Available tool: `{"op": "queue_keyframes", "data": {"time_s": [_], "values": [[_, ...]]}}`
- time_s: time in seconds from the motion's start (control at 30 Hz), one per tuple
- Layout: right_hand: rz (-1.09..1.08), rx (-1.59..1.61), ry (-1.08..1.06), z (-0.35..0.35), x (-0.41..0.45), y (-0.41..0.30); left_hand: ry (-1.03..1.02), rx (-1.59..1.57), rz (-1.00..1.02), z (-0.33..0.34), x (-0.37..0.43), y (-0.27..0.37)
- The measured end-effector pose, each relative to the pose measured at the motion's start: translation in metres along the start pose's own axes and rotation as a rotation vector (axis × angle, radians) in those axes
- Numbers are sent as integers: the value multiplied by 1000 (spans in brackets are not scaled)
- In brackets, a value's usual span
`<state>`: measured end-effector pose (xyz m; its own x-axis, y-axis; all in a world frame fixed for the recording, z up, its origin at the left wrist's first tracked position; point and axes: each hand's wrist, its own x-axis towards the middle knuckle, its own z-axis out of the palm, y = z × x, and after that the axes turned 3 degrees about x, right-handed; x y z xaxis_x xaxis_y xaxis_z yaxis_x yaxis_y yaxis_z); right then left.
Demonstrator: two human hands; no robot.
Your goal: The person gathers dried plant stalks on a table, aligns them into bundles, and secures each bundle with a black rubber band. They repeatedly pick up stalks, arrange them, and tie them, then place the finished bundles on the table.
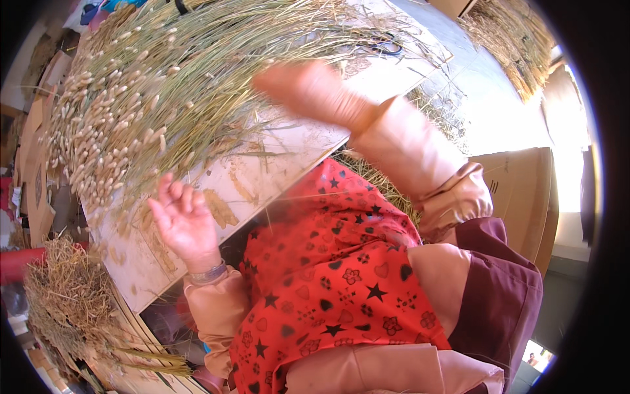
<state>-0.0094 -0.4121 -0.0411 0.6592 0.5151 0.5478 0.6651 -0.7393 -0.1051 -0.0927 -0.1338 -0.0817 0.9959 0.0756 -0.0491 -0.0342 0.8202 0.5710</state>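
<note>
A large pile of dried grass stems (216, 83) with pale fluffy seed heads (110, 128) lies across the table (256, 182). Palm up, my left hand (184, 221) is raised near the table's front edge, its fingers apart and slightly curled, with nothing in it. My right hand (305, 91), blurred by motion, is over the stem ends; whether it holds anything is unclear. Dark-handled scissors (389, 45) lie partly under stems beyond my right hand.
A cardboard box (517, 197) stands at the right. Loose straw (389, 187) lies below the table's edge. More dried bundles are heaped at the lower left (74, 290) and upper right (512, 42). A red patterned apron (334, 285) covers my lap.
</note>
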Motion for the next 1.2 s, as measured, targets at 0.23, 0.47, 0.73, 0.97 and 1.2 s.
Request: {"op": "queue_keyframes", "data": {"time_s": [0.23, 0.47, 0.73, 0.97, 1.2], "values": [[-246, 352, -235, 16, -39, -34, -249, 129, -68, 0, 10, -15], [226, -311, -344, -6, -87, 99, -263, 8, -80, -21, 9, 1], [203, -324, -240, 7, -87, 119, -169, 86, -184, -15, 4, -25], [-110, -228, -371, -16, -41, -2, -149, 79, -168, 4, -1, -48], [-292, 252, -242, 7, 30, -135, -271, 302, -123, 10, -11, -63]]}}
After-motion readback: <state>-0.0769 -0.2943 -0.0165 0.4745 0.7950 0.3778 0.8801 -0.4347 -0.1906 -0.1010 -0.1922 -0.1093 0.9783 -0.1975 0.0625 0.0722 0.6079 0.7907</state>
